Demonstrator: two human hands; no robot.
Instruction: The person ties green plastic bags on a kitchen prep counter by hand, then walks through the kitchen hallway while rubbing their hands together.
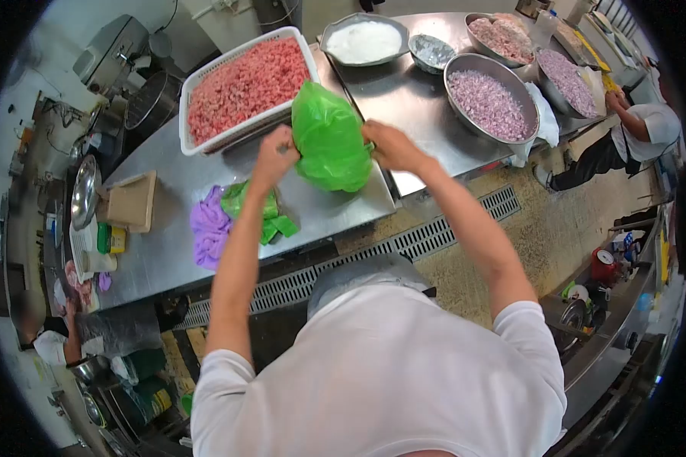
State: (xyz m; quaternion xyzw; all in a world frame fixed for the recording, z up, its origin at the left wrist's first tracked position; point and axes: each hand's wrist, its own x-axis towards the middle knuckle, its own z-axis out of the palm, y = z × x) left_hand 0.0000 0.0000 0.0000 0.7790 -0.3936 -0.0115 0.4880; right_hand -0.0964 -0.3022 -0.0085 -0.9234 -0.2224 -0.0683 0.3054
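A puffed-out green plastic bag (329,137) hangs over the steel counter between my two hands. My left hand (277,154) is closed on the bag's left edge. On the opposite edge, my right hand (391,145) grips the bag with its fingers closed. Just behind the bag stands a white basket (189,137) full of minced red meat (244,87). A purple cloth (209,227) and a folded pile of green bags (253,204) lie on the counter near my left forearm.
Bowls of chopped onion (489,103), minced meat (501,38) and a tray of white powder (363,42) stand at the back right. A brown box (132,202) is at the left. Other people stand at the far right and far left.
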